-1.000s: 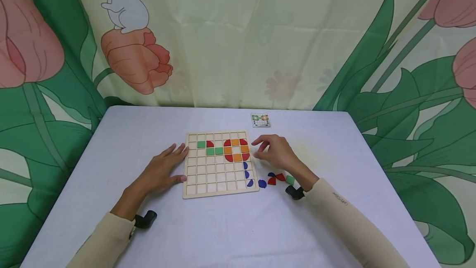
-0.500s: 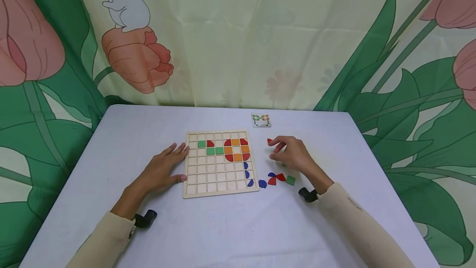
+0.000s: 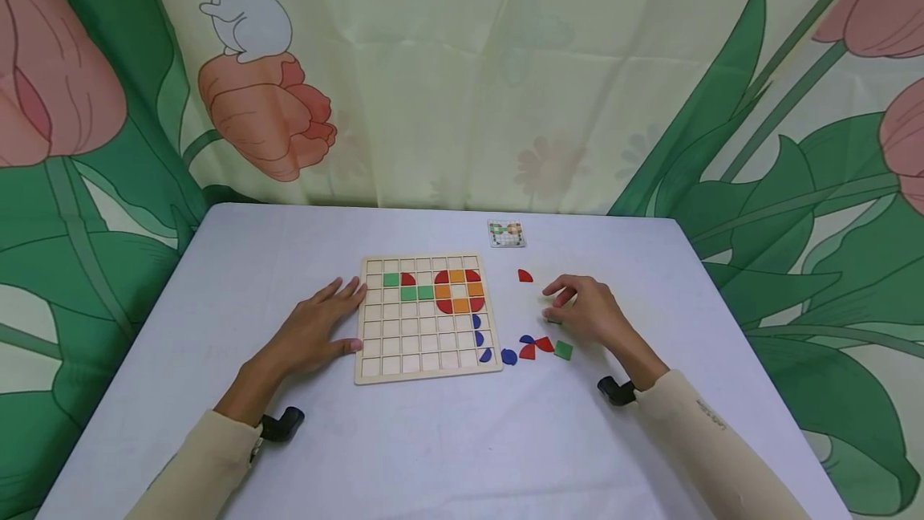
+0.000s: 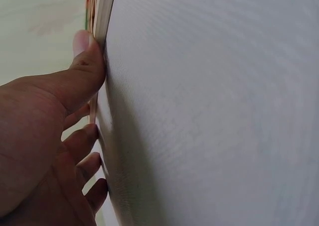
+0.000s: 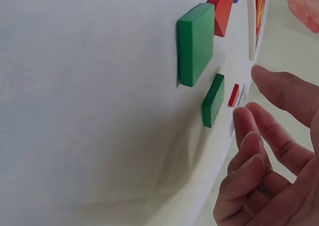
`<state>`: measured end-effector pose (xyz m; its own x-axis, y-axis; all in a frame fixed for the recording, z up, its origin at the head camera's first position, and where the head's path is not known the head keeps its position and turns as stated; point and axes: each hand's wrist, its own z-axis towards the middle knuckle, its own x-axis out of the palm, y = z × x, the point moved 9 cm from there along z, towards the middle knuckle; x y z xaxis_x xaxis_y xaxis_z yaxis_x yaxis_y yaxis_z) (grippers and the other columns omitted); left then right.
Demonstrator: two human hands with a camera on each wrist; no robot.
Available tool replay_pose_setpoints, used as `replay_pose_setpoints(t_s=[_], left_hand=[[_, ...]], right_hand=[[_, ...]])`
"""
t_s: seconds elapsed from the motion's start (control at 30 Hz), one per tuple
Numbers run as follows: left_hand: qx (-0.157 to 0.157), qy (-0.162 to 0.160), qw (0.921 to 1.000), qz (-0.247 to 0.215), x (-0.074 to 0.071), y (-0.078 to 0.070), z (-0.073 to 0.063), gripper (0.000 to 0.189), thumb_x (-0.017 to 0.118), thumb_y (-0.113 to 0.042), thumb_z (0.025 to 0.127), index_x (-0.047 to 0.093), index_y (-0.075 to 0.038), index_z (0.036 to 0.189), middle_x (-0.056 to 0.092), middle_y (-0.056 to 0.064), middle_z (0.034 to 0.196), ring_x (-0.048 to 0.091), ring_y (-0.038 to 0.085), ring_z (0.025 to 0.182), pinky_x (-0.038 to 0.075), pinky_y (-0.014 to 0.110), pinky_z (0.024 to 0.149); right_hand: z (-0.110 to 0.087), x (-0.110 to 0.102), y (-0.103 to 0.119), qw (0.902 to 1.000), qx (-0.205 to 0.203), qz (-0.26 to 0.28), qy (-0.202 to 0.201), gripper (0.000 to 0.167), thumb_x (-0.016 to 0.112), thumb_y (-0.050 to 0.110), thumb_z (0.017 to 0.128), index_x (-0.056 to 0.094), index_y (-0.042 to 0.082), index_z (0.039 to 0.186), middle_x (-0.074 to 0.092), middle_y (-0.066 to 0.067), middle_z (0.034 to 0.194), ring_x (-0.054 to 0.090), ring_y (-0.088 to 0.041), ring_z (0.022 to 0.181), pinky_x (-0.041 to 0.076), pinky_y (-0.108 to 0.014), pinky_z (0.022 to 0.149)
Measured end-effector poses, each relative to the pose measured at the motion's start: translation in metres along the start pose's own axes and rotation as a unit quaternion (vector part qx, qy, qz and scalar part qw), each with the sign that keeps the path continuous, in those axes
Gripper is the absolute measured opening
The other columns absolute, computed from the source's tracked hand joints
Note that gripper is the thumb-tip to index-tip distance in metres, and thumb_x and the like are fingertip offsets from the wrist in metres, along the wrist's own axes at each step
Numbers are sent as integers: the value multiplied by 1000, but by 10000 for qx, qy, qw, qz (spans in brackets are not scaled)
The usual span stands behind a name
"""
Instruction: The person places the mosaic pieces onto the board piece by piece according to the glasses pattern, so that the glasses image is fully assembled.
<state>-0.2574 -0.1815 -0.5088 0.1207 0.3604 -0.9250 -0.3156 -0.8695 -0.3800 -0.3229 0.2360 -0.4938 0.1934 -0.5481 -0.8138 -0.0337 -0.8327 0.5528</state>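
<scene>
My left hand (image 3: pixel 312 331) lies at the left edge of a wooden grid board (image 3: pixel 419 346), thumb and fingertips touching its rim. In the left wrist view, the thumb (image 4: pixel 87 69) presses the board's side. To the right of the board my right hand (image 3: pixel 590 310) hovers over the table, thumb and fingers apart, with nothing between them. Close under its fingertips lies a green square tile (image 5: pixel 213 101), mostly hidden in the head view. Another green square (image 3: pixel 564 350) lies nearer me. Beyond the fingers is a red quarter-circle tile (image 3: pixel 525 276).
On the board sit green squares (image 3: pixel 408 293), orange squares (image 3: pixel 460 306), red quarter circles and blue half circles (image 3: pixel 479 339). Loose red pieces (image 3: pixel 528 352) and blue pieces (image 3: pixel 509 357) lie by its lower right corner. A small pattern card (image 3: pixel 506 233) lies behind the board.
My right hand has moved away from the board's right edge, rightward and slightly toward me, uncovering the red quarter circle and the nearer green square. My left hand has stayed in place.
</scene>
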Motion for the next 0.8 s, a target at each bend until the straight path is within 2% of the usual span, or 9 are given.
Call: replay_pose_setpoints(t_s=[0.37, 0.67, 0.8], left_hand=[[22, 14, 10000, 25, 1, 0, 1, 96, 86, -33, 89, 35, -9, 166, 31, 15, 174, 23, 47, 162, 31, 74, 121], [85, 5, 9999, 59, 1, -1, 1, 95, 86, -34, 89, 35, -9, 166, 31, 15, 174, 24, 47, 162, 32, 75, 120], [116, 17, 9999, 57, 0, -2, 1, 95, 85, -34, 90, 36, -8, 166, 32, 16, 174, 24, 48, 161, 33, 75, 119]], right_hand=[[-8, 6, -7, 9999, 112, 15, 80, 30, 87, 23, 90, 75, 20, 118, 70, -7, 98, 62, -26, 96, 52, -30, 68], [-21, 18, -2, 9986, -133, 159, 488, 26, 91, 21, 85, 77, 17, 107, 67, -4, 85, 59, -21, 78, 48, -30, 62], [-25, 25, 0, 9973, -234, 21, 691, 25, 93, 21, 83, 77, 18, 102, 65, -2, 82, 57, -20, 76, 47, -30, 63]])
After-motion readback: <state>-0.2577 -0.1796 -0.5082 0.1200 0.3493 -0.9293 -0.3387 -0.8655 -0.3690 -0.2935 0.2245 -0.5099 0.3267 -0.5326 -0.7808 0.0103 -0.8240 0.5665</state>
